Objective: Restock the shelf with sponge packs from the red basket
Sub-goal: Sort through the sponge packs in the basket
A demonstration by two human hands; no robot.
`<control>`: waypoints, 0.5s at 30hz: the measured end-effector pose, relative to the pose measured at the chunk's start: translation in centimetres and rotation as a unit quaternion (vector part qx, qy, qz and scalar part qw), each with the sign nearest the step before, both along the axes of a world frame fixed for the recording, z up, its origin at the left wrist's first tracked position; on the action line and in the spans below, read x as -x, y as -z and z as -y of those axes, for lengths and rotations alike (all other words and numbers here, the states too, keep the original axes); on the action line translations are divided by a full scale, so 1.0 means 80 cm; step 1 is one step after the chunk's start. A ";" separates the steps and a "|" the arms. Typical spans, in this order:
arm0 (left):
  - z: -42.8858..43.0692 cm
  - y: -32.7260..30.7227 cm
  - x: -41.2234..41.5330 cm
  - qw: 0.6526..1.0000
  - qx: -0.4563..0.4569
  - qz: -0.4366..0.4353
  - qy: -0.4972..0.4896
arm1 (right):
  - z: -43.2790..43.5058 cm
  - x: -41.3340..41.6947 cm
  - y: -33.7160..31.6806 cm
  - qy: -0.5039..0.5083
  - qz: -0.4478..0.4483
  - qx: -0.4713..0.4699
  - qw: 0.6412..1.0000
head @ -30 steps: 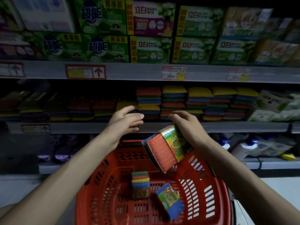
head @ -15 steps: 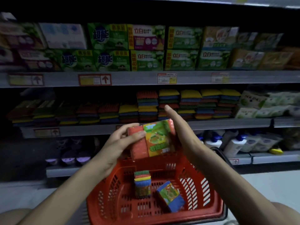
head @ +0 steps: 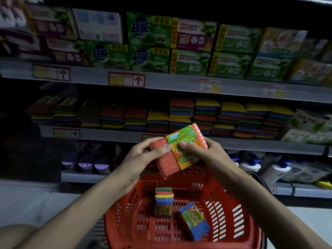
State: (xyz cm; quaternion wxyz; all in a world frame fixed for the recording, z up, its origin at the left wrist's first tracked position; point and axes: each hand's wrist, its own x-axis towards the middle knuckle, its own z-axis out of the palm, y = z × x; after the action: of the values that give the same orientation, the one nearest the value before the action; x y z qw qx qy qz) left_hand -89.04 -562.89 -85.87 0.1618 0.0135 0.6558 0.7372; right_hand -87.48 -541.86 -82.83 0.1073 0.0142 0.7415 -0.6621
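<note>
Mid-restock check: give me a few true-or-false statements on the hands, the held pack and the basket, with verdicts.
1. The left hand and right hand both hold one sponge pack over the red basket. True.
2. The red basket is empty. False: a multicolour pack and a blue-edged pack are inside.
3. The sponge pack rests on the shelf. False: it is held in the air in front of it.
4. The sponge pack's visible face is orange-red with a green label. True.
</note>
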 end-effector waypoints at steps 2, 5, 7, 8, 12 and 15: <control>0.010 0.004 0.001 1.000 -0.014 0.013 0.008 | 0.003 0.005 0.001 -0.015 0.013 -0.001 1.000; 0.026 0.005 0.003 0.999 -0.026 0.016 0.011 | 0.012 0.018 0.003 -0.042 0.025 -0.007 0.999; 0.034 0.004 0.004 1.000 -0.025 0.018 0.002 | 0.021 0.027 0.002 -0.051 0.036 -0.006 0.998; 0.037 0.004 0.005 0.999 -0.029 0.023 -0.005 | 0.027 0.031 0.001 -0.054 0.041 -0.003 0.998; 0.052 0.000 0.011 0.999 -0.022 0.021 -0.015 | 0.046 0.052 0.003 -0.027 0.022 0.025 0.999; 0.067 -0.004 0.022 1.000 0.000 0.006 -0.013 | 0.058 0.066 0.013 0.011 0.011 0.058 0.998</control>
State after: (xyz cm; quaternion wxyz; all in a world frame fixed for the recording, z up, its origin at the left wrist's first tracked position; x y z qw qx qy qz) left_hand -90.77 -568.26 -85.52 0.1559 0.0009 0.6551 0.7393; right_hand -92.77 -546.53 -83.85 0.1091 0.0235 0.7004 -0.7049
